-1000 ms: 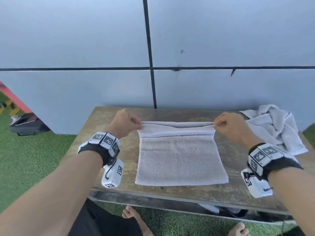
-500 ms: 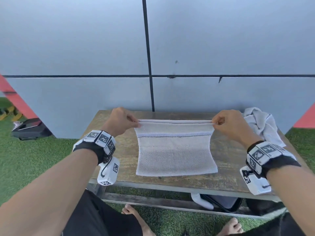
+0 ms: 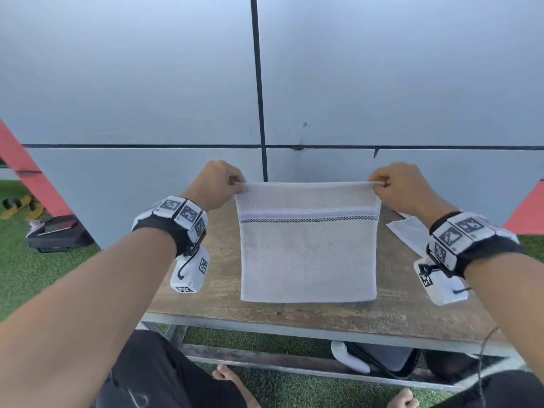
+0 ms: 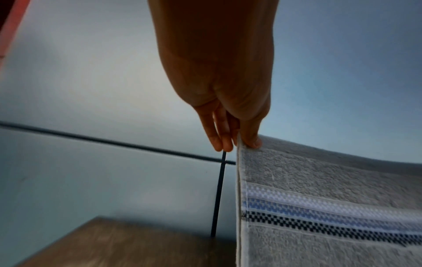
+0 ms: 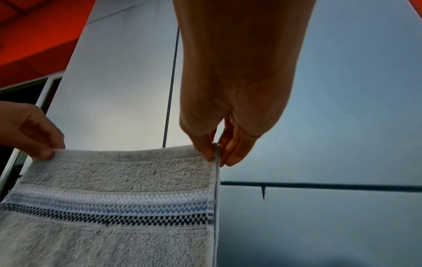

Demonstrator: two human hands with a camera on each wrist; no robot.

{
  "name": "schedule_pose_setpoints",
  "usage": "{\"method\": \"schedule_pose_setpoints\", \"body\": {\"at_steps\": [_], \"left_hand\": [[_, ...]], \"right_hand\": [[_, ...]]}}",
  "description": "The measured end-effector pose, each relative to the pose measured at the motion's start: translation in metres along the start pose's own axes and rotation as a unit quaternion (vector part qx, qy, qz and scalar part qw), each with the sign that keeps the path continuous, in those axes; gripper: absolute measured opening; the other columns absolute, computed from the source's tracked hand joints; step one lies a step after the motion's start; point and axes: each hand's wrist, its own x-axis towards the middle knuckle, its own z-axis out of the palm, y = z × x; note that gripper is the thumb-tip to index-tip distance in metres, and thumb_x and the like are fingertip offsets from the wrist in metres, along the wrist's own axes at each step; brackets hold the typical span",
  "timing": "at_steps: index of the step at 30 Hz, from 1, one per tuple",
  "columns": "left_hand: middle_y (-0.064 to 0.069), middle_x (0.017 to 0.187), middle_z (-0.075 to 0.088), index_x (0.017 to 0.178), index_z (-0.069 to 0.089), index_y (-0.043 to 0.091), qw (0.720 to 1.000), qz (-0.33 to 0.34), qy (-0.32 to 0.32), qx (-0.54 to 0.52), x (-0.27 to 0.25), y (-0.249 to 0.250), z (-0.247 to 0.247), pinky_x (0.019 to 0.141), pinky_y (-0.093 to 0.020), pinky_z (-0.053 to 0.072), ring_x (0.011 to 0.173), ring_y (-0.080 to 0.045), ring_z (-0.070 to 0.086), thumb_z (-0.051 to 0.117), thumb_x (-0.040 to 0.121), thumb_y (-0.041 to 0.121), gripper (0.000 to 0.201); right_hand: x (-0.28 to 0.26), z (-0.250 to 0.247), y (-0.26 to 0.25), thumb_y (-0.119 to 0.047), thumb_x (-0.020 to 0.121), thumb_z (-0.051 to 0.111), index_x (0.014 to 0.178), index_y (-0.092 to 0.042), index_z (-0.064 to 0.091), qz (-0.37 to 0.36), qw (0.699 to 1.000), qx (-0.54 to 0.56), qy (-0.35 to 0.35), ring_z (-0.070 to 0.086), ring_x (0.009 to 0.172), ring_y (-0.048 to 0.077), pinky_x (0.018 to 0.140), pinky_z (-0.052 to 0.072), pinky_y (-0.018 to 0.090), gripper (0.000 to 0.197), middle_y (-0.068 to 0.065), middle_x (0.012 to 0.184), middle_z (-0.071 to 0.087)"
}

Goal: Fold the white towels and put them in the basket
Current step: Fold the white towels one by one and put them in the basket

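Soft, even daylight fills the head view, with no hard shadows on the wooden table (image 3: 394, 307) and a mild sheen on the grey wall panels (image 3: 117, 69). Wide-angle distortion bends the forearms and the panel seams toward the edges. Both wrist views are dimmer and contrastier: the left hand (image 4: 219, 75) and right hand (image 5: 237, 75) appear dark, backlit against the bright wall, and the table corner is smeared by blur.

White towel (image 3: 307, 254) hanging flat above the table.
Blue and black woven stripes near its top edge; a second white towel (image 3: 407, 234) lies at right.
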Motion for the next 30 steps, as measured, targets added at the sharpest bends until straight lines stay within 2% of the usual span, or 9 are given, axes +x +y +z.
{"method": "schedule_pose_setpoints", "body": {"at_steps": [3,7,12,15,20,23,25,27,30], "left_hand": [[-0.006,0.074,0.064,0.090,0.074,0.002,0.999,0.001,0.043,0.018,0.019,0.016,-0.018,0.058,-0.021,0.041,0.061,-0.014,0.053,0.071,0.090,0.015,0.014],[-0.014,0.090,0.068,0.092,0.072,0.002,0.988,0.033,0.145,0.036,0.032,0.026,-0.038,0.074,-0.035,0.049,0.080,-0.028,0.059,0.063,0.095,0.018,0.018],[-0.004,0.098,0.062,0.095,0.065,0.010,0.967,0.096,0.233,-0.031,-0.002,0.016,-0.016,0.076,-0.031,0.047,0.087,-0.017,0.057,0.056,0.099,0.020,0.014],[-0.002,0.089,0.061,0.094,0.063,0.009,0.986,0.087,0.136,-0.032,-0.044,-0.003,0.015,0.071,-0.027,0.043,0.077,-0.016,0.054,0.056,0.100,0.020,0.015],[-0.001,0.072,0.063,0.084,0.067,0.010,0.997,0.019,-0.081,0.009,-0.102,-0.056,0.082,0.063,-0.037,0.044,0.064,-0.017,0.054,0.058,0.099,0.023,0.022],[-0.003,0.067,0.063,0.074,0.066,0.015,0.987,-0.024,-0.159,0.003,-0.122,-0.065,0.101,0.056,-0.025,0.036,0.059,-0.016,0.049,0.059,0.098,0.020,0.025],[0.010,0.054,0.053,0.062,0.059,0.028,0.978,-0.037,-0.206,-0.018,-0.130,-0.067,0.106,0.053,-0.026,0.033,0.052,-0.015,0.042,0.060,0.098,0.020,0.036],[0.013,0.047,0.045,0.054,0.051,0.024,0.968,-0.042,-0.244,-0.042,-0.133,-0.072,0.107,0.054,-0.031,0.030,0.049,-0.015,0.036,0.060,0.098,0.020,0.045],[-0.002,0.057,0.057,0.062,0.062,0.029,0.960,-0.060,-0.271,-0.032,-0.128,-0.078,0.108,0.052,-0.028,0.035,0.049,-0.012,0.041,0.058,0.099,0.025,0.037]], "right_hand": [[0.022,-0.022,-0.008,-0.003,0.087,0.056,0.088,-0.006,0.074,-0.006,0.999,-0.018,0.028,0.063,0.090,0.032,0.074,0.033,0.024,0.018,0.010,0.083,0.068],[0.037,-0.042,-0.015,-0.007,0.088,0.058,0.092,-0.005,0.073,-0.016,0.991,-0.019,0.129,0.061,0.092,0.033,0.075,0.029,0.024,0.016,0.015,0.090,0.069],[0.003,-0.022,-0.011,-0.005,0.090,0.054,0.094,-0.005,0.065,-0.047,0.976,0.051,0.206,0.056,0.081,0.025,0.079,0.041,0.029,0.011,0.013,0.094,0.061],[-0.044,0.016,0.005,-0.003,0.088,0.060,0.092,-0.009,0.067,-0.027,0.992,0.058,0.105,0.062,0.079,0.030,0.078,0.050,0.040,0.010,0.011,0.089,0.067],[-0.109,0.072,0.020,-0.007,0.088,0.063,0.089,-0.018,0.071,0.014,0.991,0.003,-0.135,0.062,0.079,0.023,0.067,0.039,0.029,0.014,0.001,0.083,0.068],[-0.125,0.090,0.022,-0.015,0.091,0.064,0.094,-0.020,0.075,0.046,0.963,-0.028,-0.266,0.062,0.084,0.014,0.071,0.042,0.024,0.013,-0.002,0.093,0.072],[-0.128,0.090,0.022,-0.017,0.091,0.066,0.093,-0.022,0.076,0.062,0.948,-0.007,-0.312,0.062,0.083,0.008,0.070,0.042,0.020,0.012,-0.009,0.089,0.070],[-0.126,0.088,0.024,-0.017,0.090,0.068,0.091,-0.024,0.076,0.069,0.933,0.013,-0.352,0.063,0.084,0.005,0.071,0.044,0.020,0.010,-0.014,0.087,0.069],[-0.117,0.088,0.027,-0.018,0.089,0.070,0.083,-0.026,0.074,0.064,0.929,0.014,-0.366,0.065,0.087,0.010,0.074,0.048,0.024,0.011,-0.014,0.087,0.071]]}}
